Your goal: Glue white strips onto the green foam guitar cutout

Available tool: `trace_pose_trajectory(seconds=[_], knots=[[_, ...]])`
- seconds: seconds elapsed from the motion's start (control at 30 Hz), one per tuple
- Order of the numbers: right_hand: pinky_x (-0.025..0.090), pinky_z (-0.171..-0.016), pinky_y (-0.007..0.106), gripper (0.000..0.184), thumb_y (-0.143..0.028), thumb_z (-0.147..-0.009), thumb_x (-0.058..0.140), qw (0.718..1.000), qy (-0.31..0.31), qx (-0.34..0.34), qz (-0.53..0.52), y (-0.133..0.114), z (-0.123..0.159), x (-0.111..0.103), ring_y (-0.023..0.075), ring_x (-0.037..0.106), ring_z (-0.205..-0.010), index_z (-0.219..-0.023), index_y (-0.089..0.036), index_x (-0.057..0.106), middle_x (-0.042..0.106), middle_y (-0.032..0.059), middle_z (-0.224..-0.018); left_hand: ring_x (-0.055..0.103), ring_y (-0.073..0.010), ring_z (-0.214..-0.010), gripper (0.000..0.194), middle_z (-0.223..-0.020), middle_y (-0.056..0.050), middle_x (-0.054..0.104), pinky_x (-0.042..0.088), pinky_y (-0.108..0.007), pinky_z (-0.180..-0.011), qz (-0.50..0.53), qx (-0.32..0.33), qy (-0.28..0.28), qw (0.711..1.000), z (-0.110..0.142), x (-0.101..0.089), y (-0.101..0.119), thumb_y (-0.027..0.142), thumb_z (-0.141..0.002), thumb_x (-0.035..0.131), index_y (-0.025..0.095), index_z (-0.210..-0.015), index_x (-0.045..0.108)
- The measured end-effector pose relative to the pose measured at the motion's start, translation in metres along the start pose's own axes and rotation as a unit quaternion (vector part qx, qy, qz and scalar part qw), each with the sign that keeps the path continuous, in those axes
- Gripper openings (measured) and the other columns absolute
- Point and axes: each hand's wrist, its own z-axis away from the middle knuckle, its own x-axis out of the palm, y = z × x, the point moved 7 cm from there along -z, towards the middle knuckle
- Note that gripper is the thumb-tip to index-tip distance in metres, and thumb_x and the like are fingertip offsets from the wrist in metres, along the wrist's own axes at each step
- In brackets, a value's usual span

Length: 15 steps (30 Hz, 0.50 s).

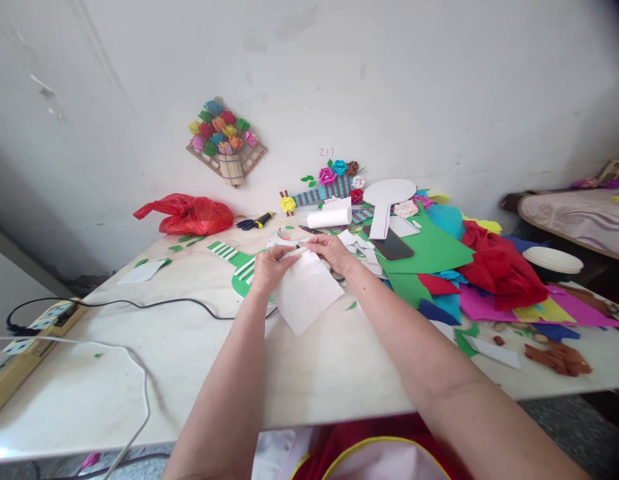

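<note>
A white sheet of paper (309, 297) hangs between my two hands over the middle of the table. My left hand (274, 268) pinches its upper left edge, and the fingers of my right hand (330, 251) are closed on the upper right. Along the top, the edge looks rolled or folded between the fingertips. Just left of my left hand lies a green paper shape (243, 270) with white strips across it. Behind the hands is a white-and-orange tool (282, 239), partly hidden, perhaps a glue gun.
A red plastic bag (196, 215) and pliers (256, 221) sit at the back left. A white paper roll (330, 215), a phone (389, 243) and a white cutout (384, 200) stand behind. Colored paper (504, 267) covers the right. A black cord (154, 303) crosses from a power strip (36, 340).
</note>
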Motion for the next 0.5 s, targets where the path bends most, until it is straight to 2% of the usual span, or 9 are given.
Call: trace_pose_trajectory(seconds=[0.2, 0.5], knots=[[0.038, -0.056, 0.023, 0.021, -0.027, -0.051, 0.073, 1.0, 0.006, -0.002, 0.006, 0.0046, -0.0039, -0.006, 0.0083, 0.048, -0.054, -0.066, -0.016, 0.063, 0.059, -0.0042, -0.06, 0.046, -0.0105, -0.05, 0.031, -0.057, -0.001, 0.06, 0.034, -0.022, -0.048, 0.026, -0.018, -0.057, 0.998, 0.0018, 0.0037, -0.0004, 0.041, -0.059, 0.066, 0.015, -0.077, 0.07], [0.035, -0.052, 0.022, 0.02, -0.027, -0.052, 0.071, 1.0, 0.009, -0.016, 0.023, 0.0016, -0.0026, -0.0062, 0.007, 0.046, -0.051, -0.065, -0.015, 0.063, 0.058, -0.0044, -0.058, 0.041, -0.0096, -0.049, 0.023, -0.047, 0.003, 0.049, 0.03, -0.022, -0.05, -0.071, 0.018, -0.008, 0.997, -0.0006, -0.0053, 0.0041, 0.038, -0.057, 0.068, 0.018, -0.068, 0.069]])
